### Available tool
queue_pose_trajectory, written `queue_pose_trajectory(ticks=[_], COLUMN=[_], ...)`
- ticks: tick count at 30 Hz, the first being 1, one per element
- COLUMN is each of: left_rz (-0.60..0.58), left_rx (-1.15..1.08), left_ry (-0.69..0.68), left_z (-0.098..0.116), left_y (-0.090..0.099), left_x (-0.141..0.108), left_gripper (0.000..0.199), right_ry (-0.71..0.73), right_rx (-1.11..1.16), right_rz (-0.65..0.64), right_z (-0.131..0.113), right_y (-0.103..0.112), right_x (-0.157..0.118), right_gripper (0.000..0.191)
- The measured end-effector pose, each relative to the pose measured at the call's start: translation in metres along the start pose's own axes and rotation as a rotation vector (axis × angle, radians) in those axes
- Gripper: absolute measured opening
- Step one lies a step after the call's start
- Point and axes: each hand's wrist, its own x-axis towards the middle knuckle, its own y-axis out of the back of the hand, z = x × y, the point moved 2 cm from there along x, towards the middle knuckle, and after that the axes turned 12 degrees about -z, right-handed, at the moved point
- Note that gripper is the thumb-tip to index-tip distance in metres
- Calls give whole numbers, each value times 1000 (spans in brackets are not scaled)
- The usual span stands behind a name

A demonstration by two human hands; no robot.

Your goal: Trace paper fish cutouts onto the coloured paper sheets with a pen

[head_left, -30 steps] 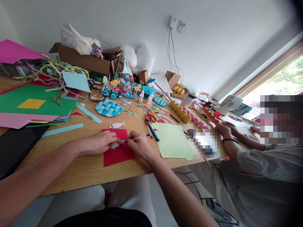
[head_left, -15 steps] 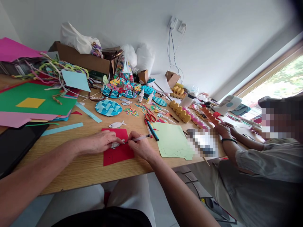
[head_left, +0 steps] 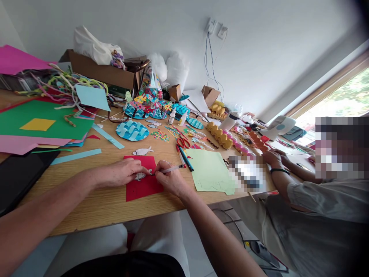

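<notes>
On the wooden table in front of me lies a sheet of red paper (head_left: 138,193). A small white paper fish cutout (head_left: 140,176) rests on it, partly covered by my left hand (head_left: 131,169). Bent fingers of that hand hold the cutout down, the index finger stretched towards its tail. My right hand (head_left: 168,175) pinches a slim pen (head_left: 174,168), its tip close to the fish's tail on the red paper. Another paper fish cutout (head_left: 142,151) lies just beyond the red sheet's far edge.
Red scissors (head_left: 183,142), a teal pen (head_left: 186,161) and light green paper (head_left: 211,173) lie right of my hands. A woven blue paper oval (head_left: 132,130) and glue bottles (head_left: 172,116) stand farther back. A co-worker's hands (head_left: 272,158) rest at the right.
My right hand has shifted very slightly by the fish's tail, still pinching the pen. My left hand stays in place. The co-worker's head has moved a little.
</notes>
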Motion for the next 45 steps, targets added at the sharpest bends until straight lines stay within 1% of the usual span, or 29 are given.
queue_pose_trajectory(ticks=[6,12,16,24,36,45], left_rz=[2,-11,-9,3,15,3], left_rx=[3,5,1,2,24,29], left_ry=[-4,7,4,0,4,12], left_z=[-1,2,1,0,5,7], left_y=[-1,1,0,0,3,4], left_x=[0,0,0,-1,-1,-1], left_gripper=[38,37,37,36,36,36], right_ry=[-37,-74,-57,-48,-90,-82], right_rx=[117,47,13,28,27,3], right_rz=[60,37,34,19,70,117], right_z=[3,-1,-3,-2,1,3], right_y=[2,1,0,-1,0,-3], right_x=[2,5,6,10,12,12], right_gripper=[14,16,16,15,12,11])
